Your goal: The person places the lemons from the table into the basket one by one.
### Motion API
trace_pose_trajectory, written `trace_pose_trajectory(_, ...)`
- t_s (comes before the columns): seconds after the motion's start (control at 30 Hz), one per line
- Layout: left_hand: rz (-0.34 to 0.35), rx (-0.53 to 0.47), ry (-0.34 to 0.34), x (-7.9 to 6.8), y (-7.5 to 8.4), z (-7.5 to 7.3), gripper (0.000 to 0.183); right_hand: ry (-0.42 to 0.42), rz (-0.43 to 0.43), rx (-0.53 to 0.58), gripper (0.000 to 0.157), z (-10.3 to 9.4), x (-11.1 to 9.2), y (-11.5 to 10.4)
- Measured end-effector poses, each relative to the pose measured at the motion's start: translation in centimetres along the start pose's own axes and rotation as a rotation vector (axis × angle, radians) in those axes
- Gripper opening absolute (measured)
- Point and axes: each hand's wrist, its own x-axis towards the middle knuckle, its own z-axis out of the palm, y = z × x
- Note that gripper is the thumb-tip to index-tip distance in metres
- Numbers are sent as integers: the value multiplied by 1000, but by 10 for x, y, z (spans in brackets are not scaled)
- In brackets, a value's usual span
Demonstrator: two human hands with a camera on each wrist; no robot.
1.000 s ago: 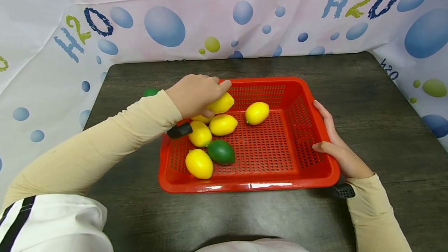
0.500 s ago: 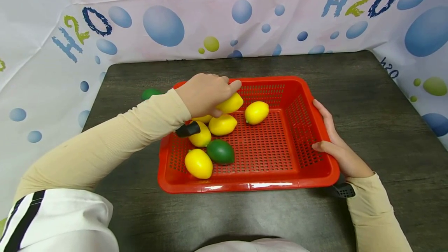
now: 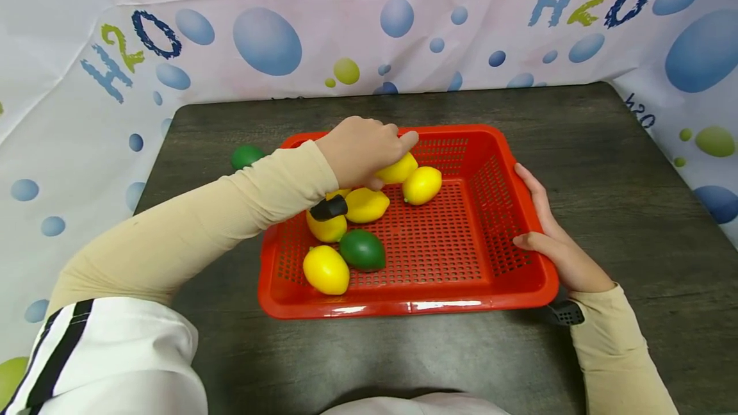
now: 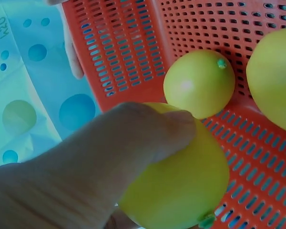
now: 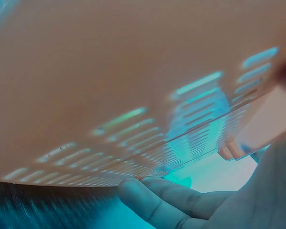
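Observation:
A yellow lemon (image 3: 398, 170) is in my left hand (image 3: 360, 152), thumb and fingers round it, over the back of the red plastic basket (image 3: 455, 306). In the left wrist view, the thumb presses along the top of this lemon (image 4: 186, 179). Close to its right lies another lemon (image 3: 423, 185) in the basket. My right hand (image 3: 556, 248) grips the basket's right rim, thumb inside and fingers outside. Several yellow lemons and a dark green lime (image 3: 362, 250) lie in the basket's left half, partly hidden behind my left wrist.
Outside the basket, a green fruit (image 3: 246, 155) sits on the dark wooden table (image 3: 623, 146) at the back left, next to my left sleeve. A patterned curtain (image 3: 346, 18) stands along the table's far side.
My left hand has moved right across the back of the basket with its lemon, nearing the lemon there. The green fruit outside shows more fully. My right hand stays on the rim.

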Motion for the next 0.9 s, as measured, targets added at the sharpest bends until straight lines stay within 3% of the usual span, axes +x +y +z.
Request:
trace_pose_trajectory(0.4,23,39,-41,16,11,-3,66,-5,-2,16,99,0,1,0)
trace_pose_trajectory(0.73,62,17,-79,27,21,2,60,2,-4,5,99,-1,0,0)
trace_pose_trajectory(0.9,60,30,-50,33,23,4,57,9,1,0,100,-1,0,-1)
